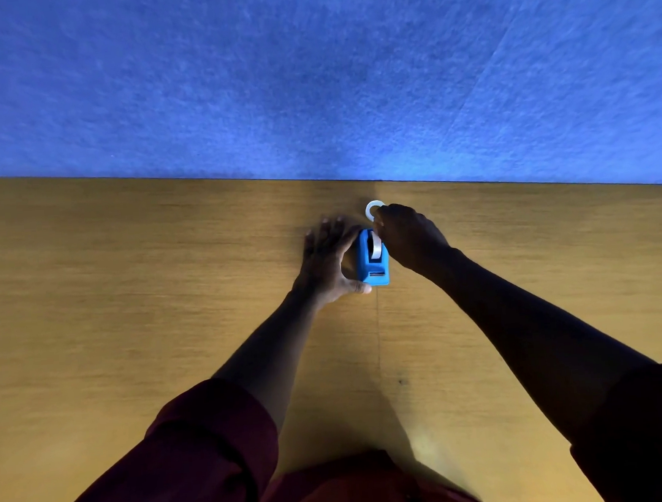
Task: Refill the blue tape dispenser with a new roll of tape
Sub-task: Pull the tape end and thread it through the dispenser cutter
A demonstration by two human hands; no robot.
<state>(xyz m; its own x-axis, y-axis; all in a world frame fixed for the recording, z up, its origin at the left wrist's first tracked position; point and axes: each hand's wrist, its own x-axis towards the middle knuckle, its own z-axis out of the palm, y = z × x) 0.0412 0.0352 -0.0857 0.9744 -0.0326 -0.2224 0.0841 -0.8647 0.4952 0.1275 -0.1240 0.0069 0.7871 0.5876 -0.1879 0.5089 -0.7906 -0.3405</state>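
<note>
Wooden table (128, 306) under me, blue wall (307, 74) behind. My left hand (328, 261) cups the blue tape dispenser (374, 265) mid-table, fingers spread, roll (375, 247) seated inside. Right hand (409, 238) pinches around a small white ring (370, 209) just behind it.

bare wooden table (128, 306) all round, blue wall (307, 74) close behind dispenser (374, 263)

A: Dispenser (373, 265) colour?
B: Bright blue; its roll (376, 247) is pale grey-white. The ring (373, 209) behind is white.
A: Surfaces?
B: Table (126, 286): yellow-brown wood grain. Wall (307, 74): mottled blue felt. Sleeves (203, 459): dark maroon.
</note>
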